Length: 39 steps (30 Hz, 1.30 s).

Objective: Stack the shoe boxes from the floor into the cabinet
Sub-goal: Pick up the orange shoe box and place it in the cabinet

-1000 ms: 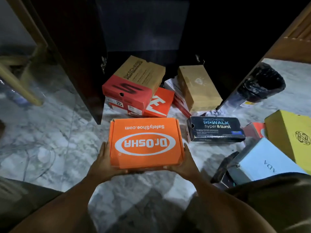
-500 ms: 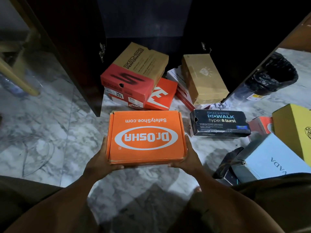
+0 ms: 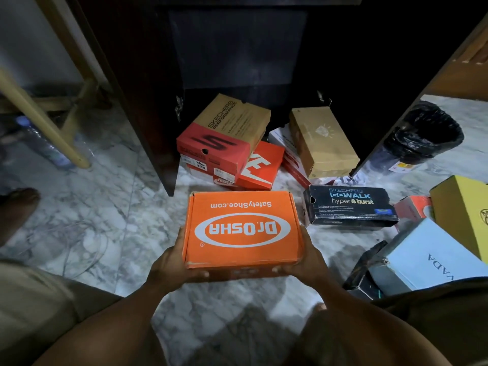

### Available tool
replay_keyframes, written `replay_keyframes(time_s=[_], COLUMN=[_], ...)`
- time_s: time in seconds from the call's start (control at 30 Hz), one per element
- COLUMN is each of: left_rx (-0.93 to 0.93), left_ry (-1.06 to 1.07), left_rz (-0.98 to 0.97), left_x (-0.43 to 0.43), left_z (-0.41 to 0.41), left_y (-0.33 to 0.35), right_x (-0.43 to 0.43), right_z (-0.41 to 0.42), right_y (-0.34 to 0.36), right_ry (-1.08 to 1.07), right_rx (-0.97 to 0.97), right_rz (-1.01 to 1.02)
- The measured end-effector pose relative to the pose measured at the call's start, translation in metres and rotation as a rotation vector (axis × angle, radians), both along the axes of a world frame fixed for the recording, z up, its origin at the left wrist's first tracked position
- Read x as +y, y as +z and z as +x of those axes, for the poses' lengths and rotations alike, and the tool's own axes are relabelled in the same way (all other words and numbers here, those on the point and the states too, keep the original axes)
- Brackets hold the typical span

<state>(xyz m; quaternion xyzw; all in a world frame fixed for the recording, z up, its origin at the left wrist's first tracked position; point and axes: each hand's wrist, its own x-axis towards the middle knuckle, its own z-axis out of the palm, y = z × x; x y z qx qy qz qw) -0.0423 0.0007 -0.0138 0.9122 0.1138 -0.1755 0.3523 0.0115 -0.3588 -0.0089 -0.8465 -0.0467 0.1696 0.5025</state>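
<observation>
An orange Dr.Osha shoe box [image 3: 241,228] is held level above the marble floor, in front of the dark open cabinet [image 3: 237,48]. My left hand [image 3: 171,262] grips its near left corner and my right hand [image 3: 303,260] grips its near right corner, fingers curled under the front edge. At the cabinet mouth lie a tan-and-red Skechers box [image 3: 224,133] on an orange Nike box [image 3: 261,165], and a plain tan box [image 3: 320,141]. A black Skechers GoWalk box [image 3: 348,204] lies on the floor to the right.
The cabinet's left door [image 3: 126,88] and right door [image 3: 422,101] stand open. A yellow box [image 3: 462,207] and a pale blue box [image 3: 427,260] lie far right. A black-lined bin [image 3: 425,133] stands behind the right door; wooden legs [image 3: 39,114] and a bottle [image 3: 45,143] stand left.
The orange box stays gripped by both hands and has shifted slightly toward the cabinet; the view has tilted a little, showing more of the cabinet interior.
</observation>
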Motion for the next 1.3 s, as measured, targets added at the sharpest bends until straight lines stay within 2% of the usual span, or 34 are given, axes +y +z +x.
replay_keyframes(time_s=[0.23,0.37,0.77,0.87,0.97,1.13,1.3], left_rx=[-0.071,-0.149,-0.418,-0.486,-0.547,-0.553,-0.532], left_ry=[-0.033,-0.037,-0.081,-0.049,-0.034,-0.018,-0.047], left_rz=[0.086,0.066,0.013,0.056,0.101,0.098,0.012], left_x=[-0.002,-0.006,-0.016,-0.008,0.001,-0.003,0.01], left_z=[-0.012,-0.017,-0.006,0.015,0.043,0.091,0.209], left_y=[0.041,0.071,0.187,0.236,0.277,0.295,0.299], right_x=[-0.007,-0.011,-0.022,-0.013,-0.007,-0.008,0.004], right_z=[-0.015,-0.021,-0.036,-0.019,0.006,0.057,0.17], right_y=[0.038,0.079,0.208,0.254,0.286,0.315,0.309], right_ry=[0.004,-0.03,-0.109,-0.148,-0.181,-0.202,-0.256], right_rx=[-0.026,-0.058,-0.307,-0.389,-0.383,-0.423,-0.433], right_rz=[-0.037,-0.069,-0.109,-0.09,-0.1,-0.159,-0.209])
